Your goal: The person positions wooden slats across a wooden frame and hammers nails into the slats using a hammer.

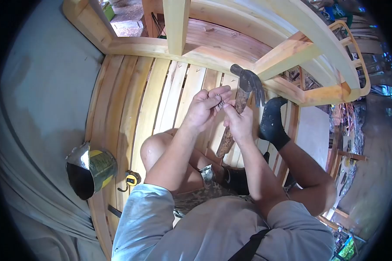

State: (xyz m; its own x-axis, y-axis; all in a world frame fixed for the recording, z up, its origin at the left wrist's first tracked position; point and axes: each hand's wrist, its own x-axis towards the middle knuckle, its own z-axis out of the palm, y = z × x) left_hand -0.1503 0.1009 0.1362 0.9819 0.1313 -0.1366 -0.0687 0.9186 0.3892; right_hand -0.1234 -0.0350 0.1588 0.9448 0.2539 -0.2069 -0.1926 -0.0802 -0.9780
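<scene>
My left hand is closed in a pinch around a few thin dark nails, mostly hidden by the fingers. Close beside it, my right hand grips a claw hammer by its worn brown wooden handle. The dark metal hammer head points away from me, above the slats. My right thumb and fingertips meet the left fingers at the nails. Both hands are raised over the wooden slats, between my bent legs.
A cut metal can lies tipped at the left, near a yellow and black tape measure. A wooden frame rail with uprights borders the far side. Grey cloth hangs at left. My socked foot rests at right.
</scene>
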